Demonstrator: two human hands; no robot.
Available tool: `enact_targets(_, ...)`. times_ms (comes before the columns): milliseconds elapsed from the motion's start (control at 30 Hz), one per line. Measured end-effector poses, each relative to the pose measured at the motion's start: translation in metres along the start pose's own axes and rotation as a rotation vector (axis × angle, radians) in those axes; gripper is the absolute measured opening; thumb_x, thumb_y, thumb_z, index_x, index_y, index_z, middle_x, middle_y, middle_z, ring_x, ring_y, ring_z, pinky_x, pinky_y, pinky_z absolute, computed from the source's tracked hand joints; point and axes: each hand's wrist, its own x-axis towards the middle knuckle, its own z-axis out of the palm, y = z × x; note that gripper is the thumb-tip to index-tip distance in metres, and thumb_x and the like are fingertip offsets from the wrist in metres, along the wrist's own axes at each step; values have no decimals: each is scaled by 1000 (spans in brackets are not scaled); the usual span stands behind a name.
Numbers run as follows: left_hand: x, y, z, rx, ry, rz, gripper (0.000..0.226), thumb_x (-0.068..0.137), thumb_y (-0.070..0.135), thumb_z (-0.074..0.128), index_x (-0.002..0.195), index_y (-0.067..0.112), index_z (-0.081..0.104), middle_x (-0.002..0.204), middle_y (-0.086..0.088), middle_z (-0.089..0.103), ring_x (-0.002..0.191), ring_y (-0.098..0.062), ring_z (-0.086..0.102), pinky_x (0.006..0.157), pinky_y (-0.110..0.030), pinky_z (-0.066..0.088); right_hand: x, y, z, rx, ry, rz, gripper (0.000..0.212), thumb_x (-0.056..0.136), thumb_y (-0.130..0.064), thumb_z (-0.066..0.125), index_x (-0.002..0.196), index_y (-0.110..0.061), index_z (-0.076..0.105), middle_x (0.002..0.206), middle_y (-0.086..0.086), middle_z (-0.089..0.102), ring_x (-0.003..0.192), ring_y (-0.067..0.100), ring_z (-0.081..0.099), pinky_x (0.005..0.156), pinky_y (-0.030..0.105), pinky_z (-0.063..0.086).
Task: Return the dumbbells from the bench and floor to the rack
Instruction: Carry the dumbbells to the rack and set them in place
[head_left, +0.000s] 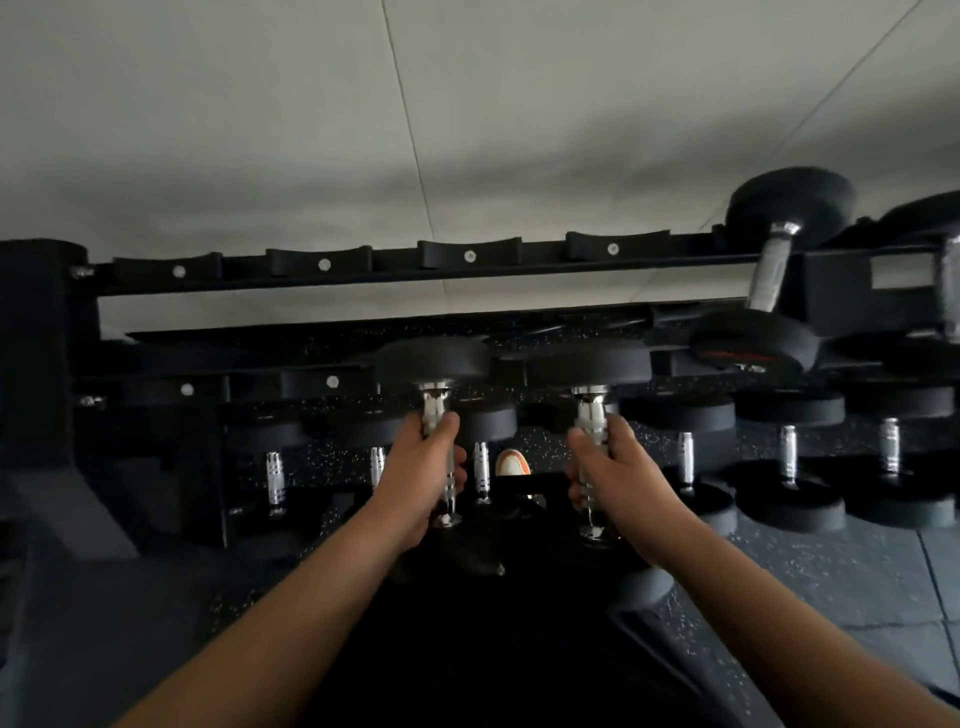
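Note:
I hold two black dumbbells with chrome handles in front of the black rack (363, 273). My left hand (423, 470) is shut around the handle of the left dumbbell (434, 361), whose far head sits level with the middle tier. Just to its right, my right hand (615, 470) grips the right dumbbell (589, 366) the same way. Both near heads are partly hidden under my wrists. The top tier shows several empty saddles, with one dumbbell (774, 270) at its right end.
Several dumbbells (789, 457) rest on the lower tier to the left and right of my hands. A shoe tip (511, 462) shows between my hands on the speckled floor (857, 582). A pale wall (467, 130) stands behind the rack, and the rack's upright post (41, 338) is at the left.

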Motion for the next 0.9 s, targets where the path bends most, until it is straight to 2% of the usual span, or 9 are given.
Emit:
enact_targets(100, 27, 23, 21, -6, 24, 10, 8, 102, 34, 50, 104, 26, 52, 79, -7, 58, 61, -17, 55, 61, -35, 48, 30, -25, -17, -35, 0, -8, 17, 98, -41, 56, 105, -25, 53, 78, 4, 65, 65, 17, 61, 66, 39, 53)
enact_targets(200, 57, 40, 37, -23, 40, 29, 9, 102, 35, 50, 105, 27, 53, 82, -8, 59, 65, -17, 55, 59, -32, 49, 56, -47, -28, -98, 39, -22, 16, 100, -39, 54, 103, -23, 53, 75, 1, 65, 57, 8, 60, 58, 30, 50)
enact_targets(367, 99, 66, 56, -59, 32, 48, 8, 102, 34, 49, 106, 27, 52, 80, -8, 56, 63, -17, 53, 57, -32, 46, 85, -62, -39, -48, 25, 2, 20, 100, -40, 54, 104, -21, 51, 77, 6, 62, 66, 19, 59, 67, 40, 54)
enact_targets(533, 132, 84, 68, -50, 41, 55, 6, 103, 33, 48, 104, 31, 53, 81, -6, 56, 62, -15, 52, 56, -30, 45, 104, -67, -48, -28, 10, 27, 19, 100, -41, 54, 103, -22, 51, 76, 4, 62, 66, 21, 60, 71, 45, 55)
enact_targets(700, 156, 87, 75, -9, 67, 85, 5, 102, 34, 48, 103, 30, 52, 81, -7, 56, 61, -15, 52, 55, -31, 45, 118, -67, -55, -40, -1, 55, 19, 101, -40, 54, 108, -23, 52, 80, 6, 63, 68, 21, 62, 67, 38, 55)
enact_targets(900, 172, 74, 78, 35, 94, 85, 13, 103, 36, 46, 109, 26, 51, 78, -7, 54, 57, -15, 50, 51, -29, 43, 136, -65, -63, -37, 22, 57, 15, 100, -41, 54, 104, -26, 52, 82, 6, 63, 66, 18, 61, 67, 38, 54)
